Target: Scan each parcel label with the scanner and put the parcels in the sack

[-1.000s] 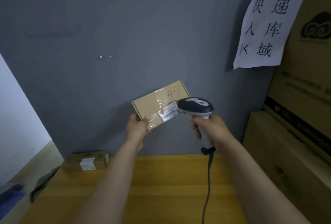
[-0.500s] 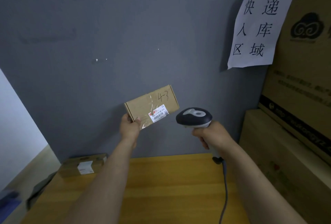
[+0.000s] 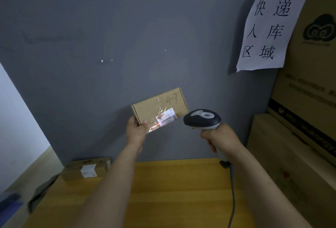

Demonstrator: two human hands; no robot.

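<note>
1. Nearest us, the cable [image 3: 233,191] of the scanner [image 3: 201,119] trails over the wooden table [image 3: 181,200]. Its lower end is cut off by the frame.
2. Our right hand [image 3: 221,137] is clenched round the scanner grip, with the head aimed left. The trigger finger is hidden.
3. Our left hand [image 3: 136,130] pinches the lower left corner of the parcel [image 3: 145,108]. The parcel is held in the air before the wall [image 3: 127,45], label [image 3: 166,117] facing us. A red scan line lies along the label's lower edge.
4. Handling: we judge the flat cardboard box to be light and stiff. The glossy tape [image 3: 161,107] is probably slippery, so we grip bare cardboard edges, clear of the label.
5. A second parcel [image 3: 86,168] lies on the table's far left corner.
6. We cannot identify the sack; the dark shapes [image 3: 12,204] at lower left are too dim to tell. The label print is too small to read.
</note>
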